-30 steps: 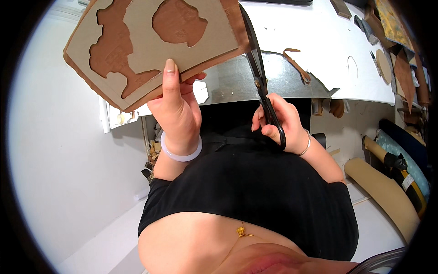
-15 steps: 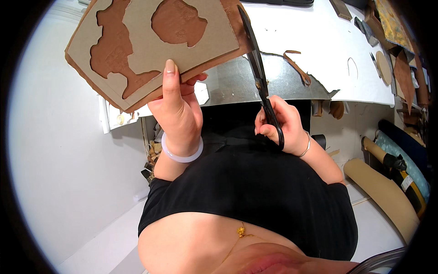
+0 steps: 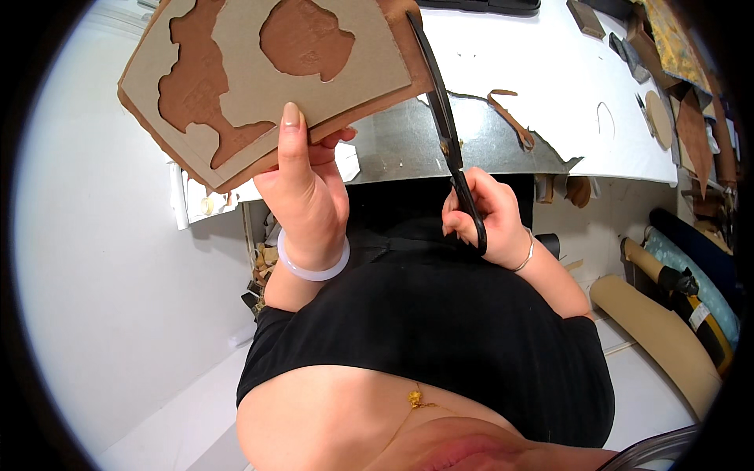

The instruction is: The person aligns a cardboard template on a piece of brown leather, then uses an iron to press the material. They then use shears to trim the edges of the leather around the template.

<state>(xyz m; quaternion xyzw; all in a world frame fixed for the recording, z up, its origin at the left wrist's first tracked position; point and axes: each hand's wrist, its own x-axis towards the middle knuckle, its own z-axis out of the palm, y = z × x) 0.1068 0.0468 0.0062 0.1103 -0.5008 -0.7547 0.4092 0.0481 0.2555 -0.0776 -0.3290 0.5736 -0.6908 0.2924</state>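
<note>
My left hand (image 3: pixel 302 177) pinches the lower edge of a brown leather piece (image 3: pixel 410 88), thumb on top and fingers underneath. Lying on the leather is a grey-beige cardboard template (image 3: pixel 357 94) with two irregular cut-outs, through which the brown shows. My right hand (image 3: pixel 495 216) grips the handles of long black scissors (image 3: pixel 448 129). Their blades point up and away, meeting the leather along its right edge near the far corner. How far apart the blades stand is hard to see. Both hands are raised in front of the worktable's near edge.
A white worktable (image 3: pixel 542 74) carries a dark grey mat (image 3: pixel 400 141) with a ragged edge. A thin leather strip (image 3: pixel 514 122) lies there. Tools and leather scraps (image 3: pixel 691 125) crowd the right side. Rolled materials (image 3: pixel 652 330) lean at the lower right.
The leather's left edge has shifted slightly to the right, and the leather along its right edge by the blades looks slightly different. Both hands keep nearly the same places.
</note>
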